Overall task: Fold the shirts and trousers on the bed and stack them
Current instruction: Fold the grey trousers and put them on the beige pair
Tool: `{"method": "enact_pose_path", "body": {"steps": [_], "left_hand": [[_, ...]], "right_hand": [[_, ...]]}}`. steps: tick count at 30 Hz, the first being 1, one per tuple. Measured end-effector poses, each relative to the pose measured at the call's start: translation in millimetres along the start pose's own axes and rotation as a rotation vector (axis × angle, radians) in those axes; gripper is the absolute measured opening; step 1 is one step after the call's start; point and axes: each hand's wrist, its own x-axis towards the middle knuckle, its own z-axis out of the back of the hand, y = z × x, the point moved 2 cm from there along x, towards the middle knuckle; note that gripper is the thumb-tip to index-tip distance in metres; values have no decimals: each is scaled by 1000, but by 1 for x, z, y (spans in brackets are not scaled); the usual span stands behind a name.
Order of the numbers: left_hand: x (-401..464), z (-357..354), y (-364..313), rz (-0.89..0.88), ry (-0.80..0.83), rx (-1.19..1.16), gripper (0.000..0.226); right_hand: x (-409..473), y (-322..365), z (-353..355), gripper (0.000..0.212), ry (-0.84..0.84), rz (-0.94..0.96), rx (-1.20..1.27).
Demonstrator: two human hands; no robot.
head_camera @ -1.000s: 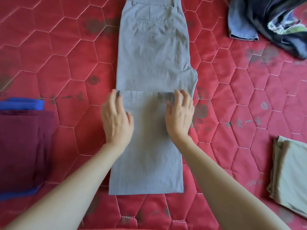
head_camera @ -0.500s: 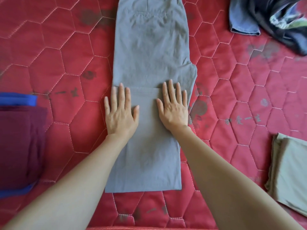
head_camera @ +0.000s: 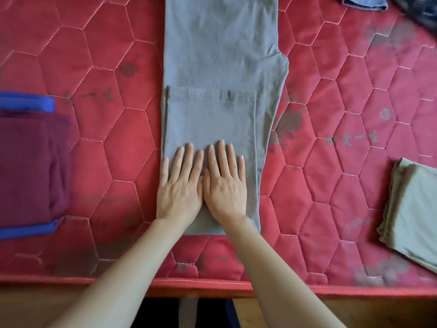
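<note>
Grey trousers (head_camera: 220, 55) lie lengthwise down the middle of the red quilted mattress (head_camera: 343, 114). Their legs are folded up over the upper part, with the hems ending about halfway along. My left hand (head_camera: 181, 185) and my right hand (head_camera: 224, 183) lie flat side by side on the folded layer near its lower fold, fingers straight and pointing away from me. Both press on the cloth and hold nothing.
A folded maroon garment (head_camera: 30, 166) rests on a blue one (head_camera: 28, 102) at the left. A folded beige garment (head_camera: 411, 209) lies at the right edge. Unfolded dark and blue clothes (head_camera: 369, 2) sit at the top right. The mattress's front edge (head_camera: 212, 284) is close to me.
Both hands slid toward me along the folded trouser legs, from the hem line down to near the lower fold, and came together. The view tilted down, showing the mattress's front edge.
</note>
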Motion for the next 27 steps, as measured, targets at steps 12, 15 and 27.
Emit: {"method": "enact_pose_path", "body": {"steps": [12, 15, 27], "left_hand": [[-30, -4, 40, -25, -12, 4, 59], [-35, 4, 28, -168, -79, 37, 57], [-88, -18, 26, -273, 29, 16, 64]], "right_hand": [[-54, -69, 9, 58, -17, -225, -174], [-65, -50, 12, 57, -127, -170, -160], [-119, -77, -10, 68, 63, 167, -198]]}}
